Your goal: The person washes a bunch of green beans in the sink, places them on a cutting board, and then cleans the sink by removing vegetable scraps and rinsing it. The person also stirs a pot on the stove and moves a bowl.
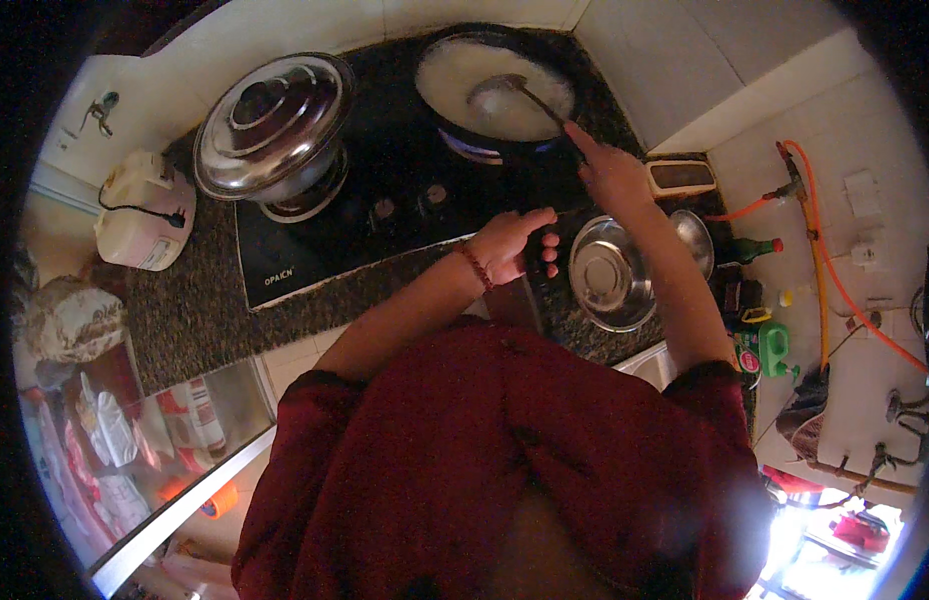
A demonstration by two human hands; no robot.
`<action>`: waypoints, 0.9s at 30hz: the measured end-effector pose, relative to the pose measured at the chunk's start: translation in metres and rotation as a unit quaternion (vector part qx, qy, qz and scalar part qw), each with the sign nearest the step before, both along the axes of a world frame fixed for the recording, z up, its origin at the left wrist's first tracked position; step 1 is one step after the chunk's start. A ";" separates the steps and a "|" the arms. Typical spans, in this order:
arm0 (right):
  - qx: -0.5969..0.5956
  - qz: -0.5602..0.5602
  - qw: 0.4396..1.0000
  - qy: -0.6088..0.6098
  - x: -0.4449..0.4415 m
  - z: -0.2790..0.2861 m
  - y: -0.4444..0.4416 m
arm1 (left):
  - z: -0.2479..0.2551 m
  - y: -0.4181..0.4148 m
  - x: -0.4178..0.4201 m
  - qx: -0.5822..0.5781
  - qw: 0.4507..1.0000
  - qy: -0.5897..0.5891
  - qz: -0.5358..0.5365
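Observation:
On the lit burner sits a dark wok [566, 60] holding a whitish, cloudy liquid [453, 79]. My right hand [614, 176] grips the long handle of a metal ladle [498, 91], whose head rests in the liquid. Nearer to me, my left hand [506, 247] wears a beaded bracelet and curls its fingers around a dark handle [535, 251]. Where that handle leads is lost against the black cooktop [322, 247]. A stainless steel basin [603, 270] stands on the counter beneath my right forearm.
A lidded steel pot [277, 127] occupies the left burner. Further left are a rice cooker [146, 217] and a patterned bundle [74, 319]. Along the right wall stand a smaller metal bowl [693, 240], a green bottle [753, 249] and a green jug [773, 349]; an orange hose [828, 262] hangs there.

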State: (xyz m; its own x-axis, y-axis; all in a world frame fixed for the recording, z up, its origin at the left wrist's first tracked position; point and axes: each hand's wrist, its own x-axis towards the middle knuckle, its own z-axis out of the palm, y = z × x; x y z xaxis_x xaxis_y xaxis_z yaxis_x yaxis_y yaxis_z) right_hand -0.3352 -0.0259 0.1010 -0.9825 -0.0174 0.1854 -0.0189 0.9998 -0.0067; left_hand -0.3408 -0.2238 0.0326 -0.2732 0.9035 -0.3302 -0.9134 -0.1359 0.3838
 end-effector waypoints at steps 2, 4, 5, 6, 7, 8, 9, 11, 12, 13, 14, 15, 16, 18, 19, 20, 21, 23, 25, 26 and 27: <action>0.006 0.005 1.000 0.009 -0.018 -0.003 -0.001 | 0.000 0.002 0.000 -0.008 1.000 0.003 0.002; 0.037 -0.031 0.998 -0.032 -0.036 0.002 -0.014 | 0.000 0.001 0.000 -0.029 1.000 -0.003 0.007; 0.038 -0.016 0.999 -0.008 -0.044 -0.003 -0.012 | 0.001 0.001 0.001 -0.024 1.000 0.000 0.008; 0.039 -0.001 0.999 0.015 -0.054 -0.013 -0.008 | 0.001 0.002 0.001 -0.019 1.000 0.003 0.008; 0.039 0.015 0.998 0.038 -0.061 -0.016 -0.009 | 0.000 0.001 0.001 -0.014 1.000 0.006 0.010; 0.056 -0.002 0.998 0.023 -0.068 -0.018 -0.008 | 0.000 0.001 0.001 -0.015 1.000 0.007 0.009; 0.072 -0.019 0.997 0.008 -0.074 -0.017 -0.011 | 0.000 0.000 0.001 -0.016 1.000 0.007 0.009; 0.089 -0.042 0.995 -0.008 -0.081 -0.016 -0.010 | 0.000 0.000 0.000 -0.010 1.000 0.010 0.006; 0.091 -0.047 0.995 -0.010 -0.083 -0.015 -0.006 | 0.000 -0.001 0.000 -0.004 1.000 0.013 0.003; 0.093 -0.053 0.994 -0.012 -0.083 -0.014 -0.002 | 0.000 -0.001 0.001 0.003 1.000 0.015 0.000; 0.086 -0.063 0.994 -0.015 -0.080 -0.014 0.003 | 0.000 -0.001 0.001 0.000 1.000 0.014 0.000; 0.079 -0.071 0.994 -0.018 -0.077 -0.013 0.006 | 0.001 -0.001 0.001 -0.003 1.000 0.013 0.001; 0.071 -0.080 0.994 -0.020 -0.073 -0.012 0.010 | 0.001 -0.001 0.001 -0.007 1.000 0.012 0.001; 0.043 -0.097 0.994 -0.033 -0.062 -0.010 0.015 | 0.000 -0.001 0.000 0.005 1.000 -0.007 0.008; 0.030 -0.105 0.993 -0.039 -0.055 -0.008 0.017 | 0.000 0.000 0.000 0.011 1.000 -0.016 0.012; 0.026 -0.114 0.992 -0.048 -0.047 -0.006 0.018 | -0.001 0.000 0.000 0.007 1.000 -0.013 0.006; 0.022 -0.121 0.991 -0.056 -0.039 -0.005 0.019 | -0.001 -0.001 0.000 0.003 1.000 -0.010 0.001; 0.010 -0.126 0.990 -0.059 -0.022 -0.004 0.019 | -0.004 -0.001 -0.001 0.007 1.000 -0.010 -0.005; -0.005 -0.118 0.992 -0.050 -0.004 -0.002 0.017 | -0.005 0.001 -0.002 0.025 1.000 -0.017 -0.006; -0.013 -0.126 0.990 -0.066 0.004 0.000 0.016 | -0.006 0.001 -0.002 0.017 1.000 -0.014 -0.005; -0.020 -0.134 0.987 -0.082 0.012 0.004 0.014 | -0.004 0.000 -0.001 0.010 1.000 -0.012 -0.003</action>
